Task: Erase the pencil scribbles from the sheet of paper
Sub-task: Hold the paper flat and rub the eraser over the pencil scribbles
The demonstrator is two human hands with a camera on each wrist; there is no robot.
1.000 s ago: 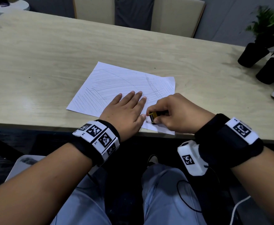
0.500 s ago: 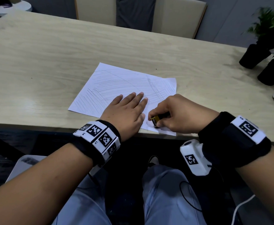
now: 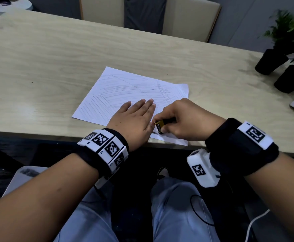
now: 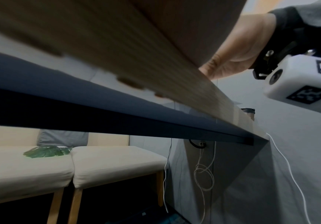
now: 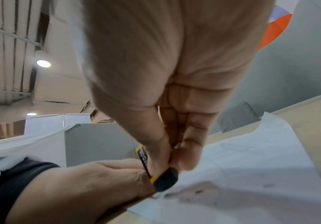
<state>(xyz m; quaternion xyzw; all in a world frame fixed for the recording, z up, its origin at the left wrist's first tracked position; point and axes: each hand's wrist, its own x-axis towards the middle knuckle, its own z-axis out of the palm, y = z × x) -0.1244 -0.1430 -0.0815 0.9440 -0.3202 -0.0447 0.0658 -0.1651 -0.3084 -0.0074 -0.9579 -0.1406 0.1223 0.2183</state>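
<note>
The sheet of paper (image 3: 134, 91) lies on the table (image 3: 55, 58) near its near edge, pencil scribbles (image 3: 125, 89) covering most of its surface. The left hand (image 3: 134, 117) lies flat on the sheet, fingers straight, holding nothing and pinning the near part. The right hand (image 3: 183, 119) pinches a black eraser (image 3: 160, 126) in a yellow-edged sleeve, its tip on the paper at the near right corner, just beside the left hand.

Assessment: erasing is at an early stage; only the near corner looks worked, with dark crumbs visible in the right wrist view. The sheet there appears slightly lifted. Recommended practice: keep the flat hand close to the rubbing point, stroke away from it with short, moderate pressure to avoid creasing or tearing, then reposition the pinning hand before working the far and left areas.
</note>
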